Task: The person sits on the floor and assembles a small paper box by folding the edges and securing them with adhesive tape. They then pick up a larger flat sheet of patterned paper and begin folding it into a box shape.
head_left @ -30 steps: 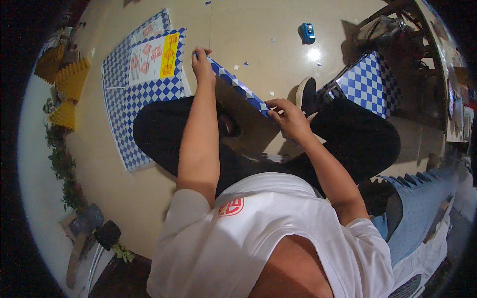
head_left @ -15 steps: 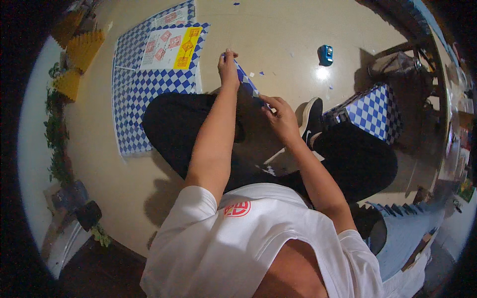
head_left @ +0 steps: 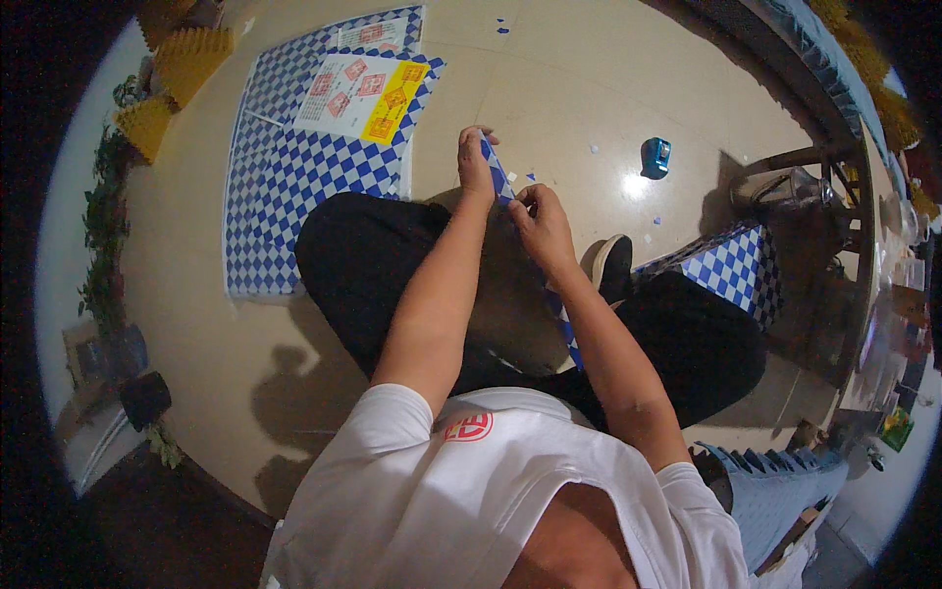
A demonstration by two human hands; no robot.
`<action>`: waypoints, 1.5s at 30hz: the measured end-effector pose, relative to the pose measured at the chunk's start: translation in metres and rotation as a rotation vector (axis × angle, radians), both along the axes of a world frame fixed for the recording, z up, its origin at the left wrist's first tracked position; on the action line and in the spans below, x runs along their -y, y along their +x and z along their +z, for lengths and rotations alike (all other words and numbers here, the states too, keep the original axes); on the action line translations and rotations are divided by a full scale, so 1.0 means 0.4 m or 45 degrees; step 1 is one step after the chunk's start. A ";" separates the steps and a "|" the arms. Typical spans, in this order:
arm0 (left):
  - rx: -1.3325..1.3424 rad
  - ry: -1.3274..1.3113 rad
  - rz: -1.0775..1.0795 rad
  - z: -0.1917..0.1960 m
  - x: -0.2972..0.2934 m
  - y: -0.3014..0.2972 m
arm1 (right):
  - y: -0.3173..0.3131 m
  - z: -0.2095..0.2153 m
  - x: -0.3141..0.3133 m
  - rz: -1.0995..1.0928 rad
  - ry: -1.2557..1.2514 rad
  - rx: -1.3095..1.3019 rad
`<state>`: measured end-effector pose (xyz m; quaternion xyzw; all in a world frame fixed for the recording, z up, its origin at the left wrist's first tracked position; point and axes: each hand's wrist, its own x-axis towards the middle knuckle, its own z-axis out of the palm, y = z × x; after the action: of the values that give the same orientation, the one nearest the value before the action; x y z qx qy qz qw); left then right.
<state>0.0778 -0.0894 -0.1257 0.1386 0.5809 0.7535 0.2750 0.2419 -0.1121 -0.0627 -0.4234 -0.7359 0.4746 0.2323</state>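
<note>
Both hands pinched a narrow strip of blue-and-white checked paper [head_left: 502,182] above the person's crossed legs. The left hand [head_left: 475,162] held the strip's far end between thumb and fingers; the right hand [head_left: 542,224] pinched it a little nearer the body, and the grip of each hand was closed on the paper. The strip ran back from the hands toward the lap, partly hidden by the right forearm.

To do this well, it seemed wise to keep the strip taut between the two pinches, with edges lined up before pressing.

Left of the strip, a large checked sheet [head_left: 294,177] lay flat on the tiled floor [head_left: 579,88], with a printed leaflet [head_left: 368,93] on it. Right of the strip sat a small blue object [head_left: 654,157]; more checked paper [head_left: 731,270] rested beyond the right knee.
</note>
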 end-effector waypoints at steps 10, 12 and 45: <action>-0.167 -0.116 -0.070 0.034 -0.005 0.040 | 0.020 -0.038 -0.036 -0.087 -0.401 -0.215; -0.215 -0.153 -0.058 0.024 -0.009 0.040 | 0.024 -0.026 -0.029 -0.094 -0.369 -0.194; -0.407 -0.364 0.231 0.432 -0.170 -0.138 | 0.211 0.275 -0.072 0.058 0.203 0.073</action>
<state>0.0224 -0.0216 0.0473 0.1630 0.7280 0.6536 0.1276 0.3264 -0.0833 0.0475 -0.4001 -0.7871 0.4075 0.2331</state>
